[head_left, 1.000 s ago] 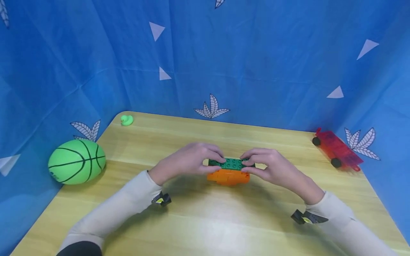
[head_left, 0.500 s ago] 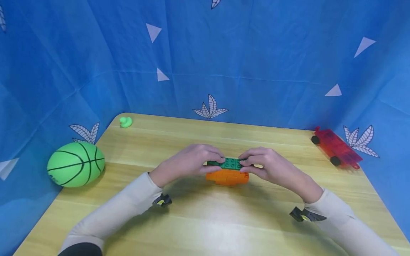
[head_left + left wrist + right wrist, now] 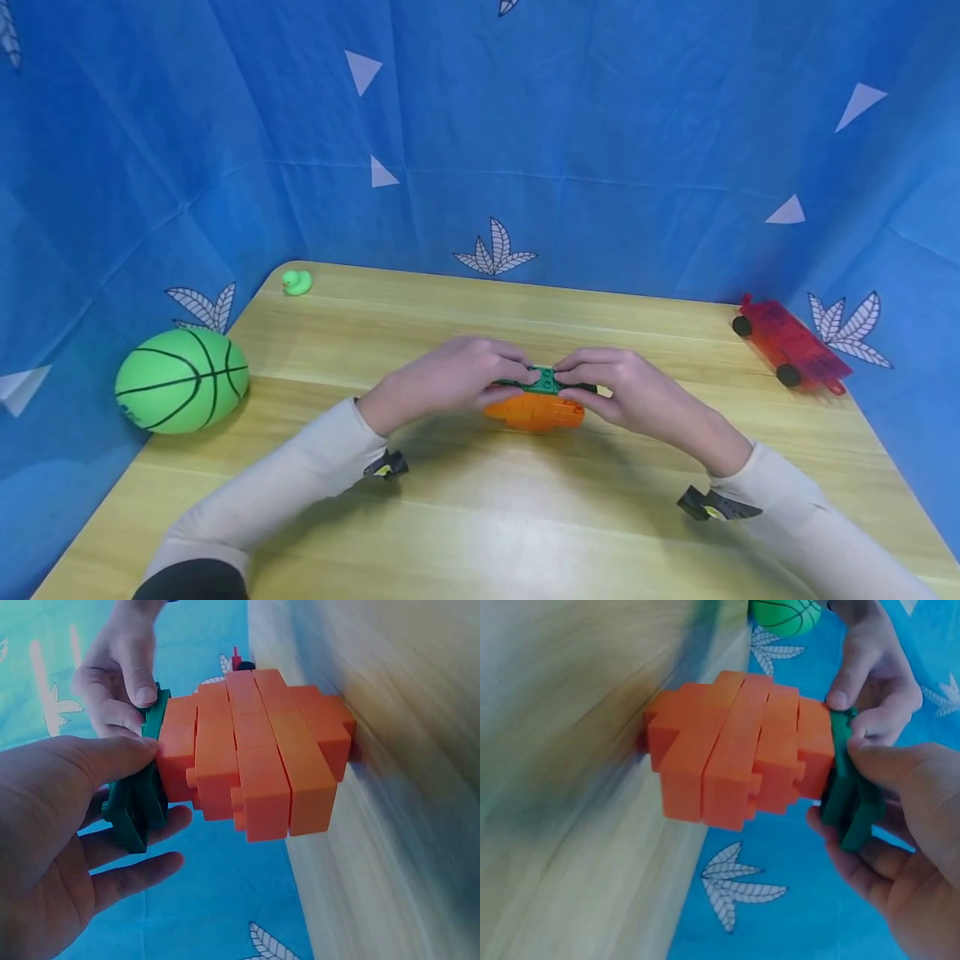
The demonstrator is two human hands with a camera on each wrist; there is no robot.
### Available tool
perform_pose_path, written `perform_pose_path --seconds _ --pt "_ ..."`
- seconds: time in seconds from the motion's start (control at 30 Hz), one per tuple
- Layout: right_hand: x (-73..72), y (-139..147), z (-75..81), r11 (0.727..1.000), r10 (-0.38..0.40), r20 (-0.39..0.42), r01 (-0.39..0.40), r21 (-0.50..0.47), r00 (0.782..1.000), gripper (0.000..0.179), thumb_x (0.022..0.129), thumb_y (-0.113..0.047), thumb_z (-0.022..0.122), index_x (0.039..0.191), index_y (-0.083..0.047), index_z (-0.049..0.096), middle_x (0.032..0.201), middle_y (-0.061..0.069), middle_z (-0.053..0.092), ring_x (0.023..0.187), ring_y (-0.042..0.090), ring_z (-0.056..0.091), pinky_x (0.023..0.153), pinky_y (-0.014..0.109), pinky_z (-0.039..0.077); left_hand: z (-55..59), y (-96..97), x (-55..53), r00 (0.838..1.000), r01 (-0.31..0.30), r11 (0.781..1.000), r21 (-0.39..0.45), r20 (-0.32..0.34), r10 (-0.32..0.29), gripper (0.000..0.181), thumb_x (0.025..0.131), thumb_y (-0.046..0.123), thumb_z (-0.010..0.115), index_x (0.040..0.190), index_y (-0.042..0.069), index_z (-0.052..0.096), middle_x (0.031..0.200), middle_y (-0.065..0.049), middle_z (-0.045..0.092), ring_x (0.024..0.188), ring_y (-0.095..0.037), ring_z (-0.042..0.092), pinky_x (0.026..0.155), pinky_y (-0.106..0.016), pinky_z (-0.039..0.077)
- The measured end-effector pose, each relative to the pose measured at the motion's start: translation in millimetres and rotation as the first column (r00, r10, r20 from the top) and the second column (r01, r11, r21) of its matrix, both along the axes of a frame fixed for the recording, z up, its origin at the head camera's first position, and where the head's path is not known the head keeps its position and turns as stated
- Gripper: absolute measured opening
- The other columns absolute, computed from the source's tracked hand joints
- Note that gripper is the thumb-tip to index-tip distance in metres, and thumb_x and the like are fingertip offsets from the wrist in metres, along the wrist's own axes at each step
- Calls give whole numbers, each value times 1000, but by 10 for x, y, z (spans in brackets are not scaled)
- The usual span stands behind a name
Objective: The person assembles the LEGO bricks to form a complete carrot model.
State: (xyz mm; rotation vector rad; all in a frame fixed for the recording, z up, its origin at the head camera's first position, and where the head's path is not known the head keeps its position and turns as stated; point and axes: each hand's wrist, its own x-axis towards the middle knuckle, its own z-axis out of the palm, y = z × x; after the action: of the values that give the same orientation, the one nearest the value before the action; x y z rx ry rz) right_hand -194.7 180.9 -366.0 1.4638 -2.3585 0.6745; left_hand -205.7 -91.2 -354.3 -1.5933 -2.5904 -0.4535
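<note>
An orange building-block model [image 3: 534,412] stands on the table in front of me, stepped and narrower towards its base. Green studded bricks [image 3: 547,381] lie across its top; their ends stick out past the orange blocks in the wrist views. My left hand [image 3: 453,375] pinches the left end of the green bricks, thumb on the near side. On the other end my right hand [image 3: 637,387] grips likewise, its fingertips close to the left ones. In the left wrist view the green piece [image 3: 133,806] sits right against the topmost orange block [image 3: 178,746].
A green ball with black basketball lines [image 3: 183,381] rests at the table's left edge. Farther back is a small green toy duck [image 3: 297,282]. Towards the back right stands a translucent red toy car [image 3: 795,346] with black wheels. Blue patterned cloth [image 3: 480,125] surrounds the wooden table [image 3: 480,533].
Both hands have shifted inward along the green bricks, the left one more, so fewer studs show between the fingertips. The orange model has stayed in place.
</note>
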Motion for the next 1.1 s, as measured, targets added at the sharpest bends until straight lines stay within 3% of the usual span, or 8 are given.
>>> perform_pose_path --seconds 0.2,0.3,0.47,0.6,0.7,0.83,0.97,1.1 --pt "39 -40 -23 999 -33 2 33 -17 999 22 81 -7 86 102 -6 79 102 4 78 85 14 76 72 21 61 -53 -42 -1 998 -29 999 46 51 27 31 97 24 72 128 19 74 129 0 71 108 -12 71 92 -24 58" --pt "63 -5 -34 996 -85 63 85 -10 994 33 82 -15 87 113 -9 77 116 6 76 103 21 75 84 34 63 -130 -126 -25 981 -102 991 84 172 86 46 97 34 72 142 28 63 144 2 61 120 -13 65 99 -31 57" --pt "65 215 -98 985 -164 352 170 15 921 68 83 -27 87 144 -19 58 144 5 62 126 26 64 102 51 55 -267 -269 -58 863 -239 968 71 472 179 82 90 50 77 159 33 37 157 3 49 128 -15 58 99 -37 57" --pt "38 360 -246 978 -202 525 197 67 827 76 86 -24 84 152 -12 48 150 13 57 122 31 64 100 54 54 -395 -336 -87 760 -249 968 22 624 182 61 89 41 80 141 18 59 143 -1 63 124 -19 64 99 -33 57" --pt "33 349 -384 972 -229 559 215 91 797 50 88 -28 82 126 -2 60 117 17 68 114 30 68 97 53 56 -502 -351 -108 715 -247 967 59 684 141 33 91 29 80 121 17 70 125 0 72 118 -19 68 96 -27 58" --pt "19 249 -503 975 -200 573 218 37 795 25 90 -30 81 99 -13 65 87 0 66 100 20 74 88 41 61 -588 -328 -122 737 -241 962 125 669 98 28 94 21 77 121 18 72 120 3 75 115 -16 71 96 -24 58" --pt "13 188 -528 978 -168 582 207 -1 796 24 91 -23 80 113 -19 72 102 -5 76 96 15 75 83 28 62 -611 -315 -98 781 -238 962 136 616 106 18 98 23 72 113 13 71 113 0 76 113 -14 72 99 -27 57" --pt "27 170 -485 965 -218 602 263 14 768 25 94 -23 77 115 -10 72 114 11 77 100 24 76 83 31 63 -611 -324 -78 775 -293 944 153 616 140 27 101 28 68 120 8 69 116 -3 75 110 -14 72 97 -27 58"
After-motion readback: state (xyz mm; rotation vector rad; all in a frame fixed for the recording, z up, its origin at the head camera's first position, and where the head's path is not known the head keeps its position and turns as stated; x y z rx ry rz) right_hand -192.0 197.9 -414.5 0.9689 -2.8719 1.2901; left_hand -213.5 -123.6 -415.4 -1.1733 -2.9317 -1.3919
